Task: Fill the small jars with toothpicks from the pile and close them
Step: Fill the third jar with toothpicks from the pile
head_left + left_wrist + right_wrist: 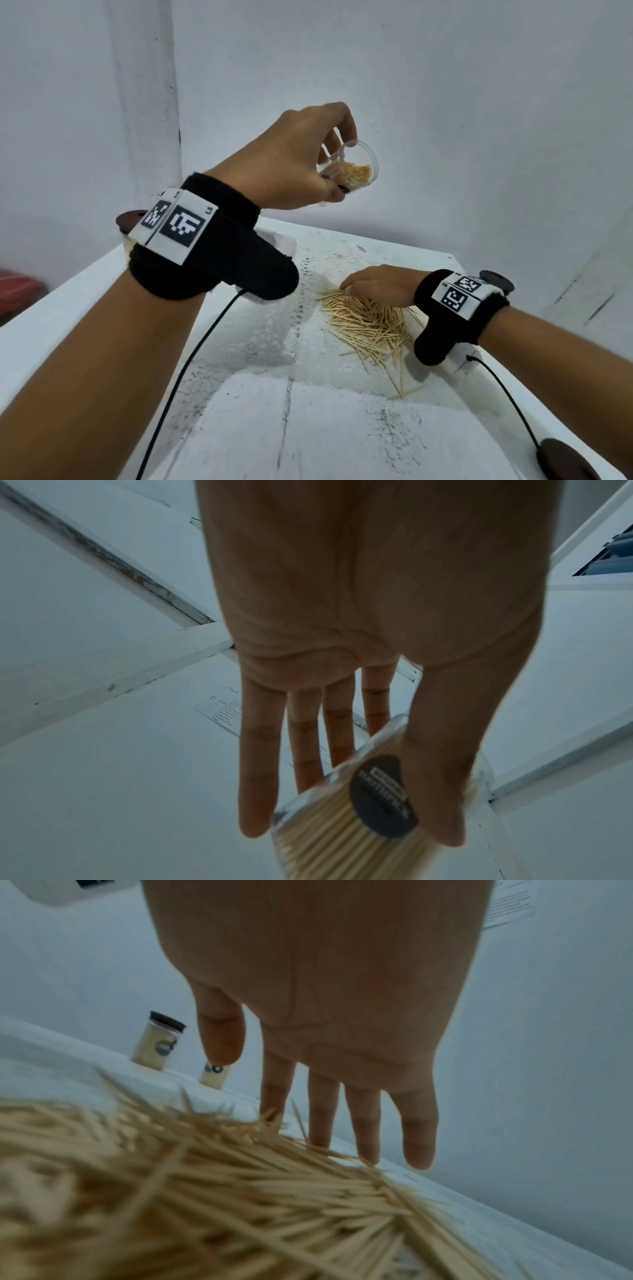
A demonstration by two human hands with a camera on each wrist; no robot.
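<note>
Head view: high, facing forward and down over both forearms and the white table; left wrist view: close along the palm, facing the raised jar and walls; right wrist view: low, very near the toothpick pile, which the head view shares.

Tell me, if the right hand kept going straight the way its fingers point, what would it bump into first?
The right hand already has its fingertips at the far edge of the toothpick pile. Going on, it would likely meet only bare white table, then the wall; depth is hard to judge.
</note>
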